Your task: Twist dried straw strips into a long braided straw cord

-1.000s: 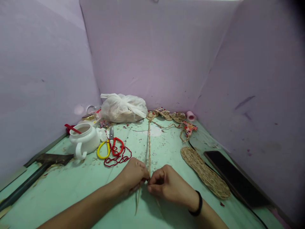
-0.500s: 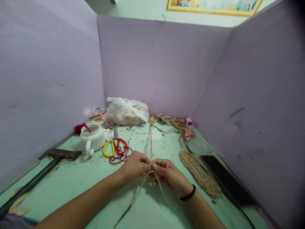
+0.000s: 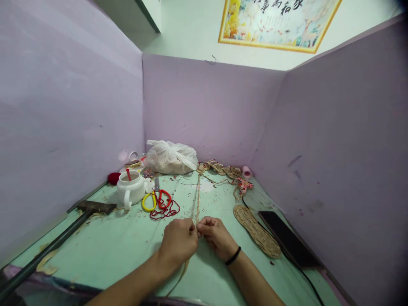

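Observation:
A thin straw braid [image 3: 198, 197] runs taut from the far side of the table toward me. My left hand [image 3: 180, 240] is closed on its near end, back of the hand turned up. Close against it, my right hand [image 3: 216, 236] pinches the same end between thumb and fingers; a black band circles that wrist. One loose straw strand [image 3: 180, 278] trails below my left hand to the table's near edge. The exact crossing of the strands is hidden by my fingers.
Left stand a white pot [image 3: 130, 189], scissors [image 3: 156, 197] with red yarn [image 3: 165, 211], and a hammer-like tool [image 3: 92, 208]. Right lie a woven straw sole [image 3: 257, 231] and a black phone-like slab [image 3: 287, 238]. A white plastic bag [image 3: 172, 157] sits behind, beside braided pieces [image 3: 223, 169].
My view has tilted up. My left hand has turned over the braid's end, covering more of it. The right strand that hung below my right hand no longer shows.

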`<state>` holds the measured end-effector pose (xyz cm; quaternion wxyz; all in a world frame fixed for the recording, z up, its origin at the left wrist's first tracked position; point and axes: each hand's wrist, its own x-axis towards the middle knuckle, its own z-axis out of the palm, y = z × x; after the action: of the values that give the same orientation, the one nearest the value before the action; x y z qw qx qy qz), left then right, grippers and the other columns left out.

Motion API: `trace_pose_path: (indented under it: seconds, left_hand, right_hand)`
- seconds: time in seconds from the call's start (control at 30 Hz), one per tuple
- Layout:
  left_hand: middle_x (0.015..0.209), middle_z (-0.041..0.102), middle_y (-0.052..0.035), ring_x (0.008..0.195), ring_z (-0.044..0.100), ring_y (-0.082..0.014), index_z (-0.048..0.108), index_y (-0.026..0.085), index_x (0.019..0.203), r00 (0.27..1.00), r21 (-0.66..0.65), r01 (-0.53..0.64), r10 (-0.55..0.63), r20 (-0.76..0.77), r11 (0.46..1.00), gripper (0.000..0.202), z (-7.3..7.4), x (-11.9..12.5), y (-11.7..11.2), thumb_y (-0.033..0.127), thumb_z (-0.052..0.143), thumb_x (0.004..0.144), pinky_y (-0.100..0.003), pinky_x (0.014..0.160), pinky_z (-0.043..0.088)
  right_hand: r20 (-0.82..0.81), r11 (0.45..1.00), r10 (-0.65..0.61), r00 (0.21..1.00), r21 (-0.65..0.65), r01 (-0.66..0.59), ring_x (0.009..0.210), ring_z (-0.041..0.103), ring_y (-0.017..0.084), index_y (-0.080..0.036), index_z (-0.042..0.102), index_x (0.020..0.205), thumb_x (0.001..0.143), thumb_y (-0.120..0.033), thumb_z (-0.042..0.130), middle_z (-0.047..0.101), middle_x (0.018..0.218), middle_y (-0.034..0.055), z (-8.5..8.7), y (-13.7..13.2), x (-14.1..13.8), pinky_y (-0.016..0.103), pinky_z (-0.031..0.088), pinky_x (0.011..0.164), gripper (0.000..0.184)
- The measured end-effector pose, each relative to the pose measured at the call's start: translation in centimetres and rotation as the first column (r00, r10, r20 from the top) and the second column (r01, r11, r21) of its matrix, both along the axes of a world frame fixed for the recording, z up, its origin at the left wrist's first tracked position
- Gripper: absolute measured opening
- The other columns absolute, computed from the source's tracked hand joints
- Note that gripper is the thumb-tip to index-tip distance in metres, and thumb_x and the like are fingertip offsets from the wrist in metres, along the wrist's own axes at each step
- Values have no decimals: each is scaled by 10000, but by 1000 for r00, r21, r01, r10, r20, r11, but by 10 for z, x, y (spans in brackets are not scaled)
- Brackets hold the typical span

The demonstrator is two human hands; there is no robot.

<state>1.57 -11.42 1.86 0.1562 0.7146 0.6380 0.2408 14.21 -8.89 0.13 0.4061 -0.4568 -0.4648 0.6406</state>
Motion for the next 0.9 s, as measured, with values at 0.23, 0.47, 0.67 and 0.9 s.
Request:
trace_pose_path:
  seconds: [0.23, 0.47, 0.67, 0.9]
  left_hand:
    - [791, 611, -129, 717, 590, -219, 573, 114, 943, 913, 8, 129, -116, -392, 992, 318, 10, 21, -27, 106, 338, 729, -306, 626, 389]
    - [754, 630, -144, 687, 590, -229, 626, 104, 844, 945, 9, 204, -195, -261, 979, 280, 17, 8, -18, 166, 375, 737, -330, 623, 414]
    - [674, 623, -42, 364, 440, -81, 608, 115, 842, 834, -406, 174, 85, 545, 897, 268, 34, -12, 15, 243, 470, 650, -216, 364, 322]
    - [379, 456, 36, 314, 379, -76, 544, 120, 528, 774, -477, 205, 157, 613, 855, 120, 9, -5, 24, 231, 501, 546, -196, 341, 261]
  right_hand:
    - [-52, 998, -67, 996, -6, 67, 343, 268, 17, -123, 518, 543, 518, -268, 674, 426, 402, -67, -3, -2, -2, 199, 124, 373, 215]
    - [-168, 1000, -6, 986, -14, 4, 369, 260, 9, -102, 556, 588, 490, -271, 721, 472, 449, -46, -2, -2, 1, 191, 122, 386, 256]
    - [-229, 997, 72, 971, 25, -68, 379, 305, 13, -108, 585, 686, 520, -288, 720, 588, 571, 6, 2, 0, 7, 179, 142, 389, 280]
    - [-13, 977, 48, 999, 210, -44, 539, 515, 98, -127, 571, 616, 528, -311, 718, 602, 568, 15, -3, 2, 5, 213, 366, 534, 251]
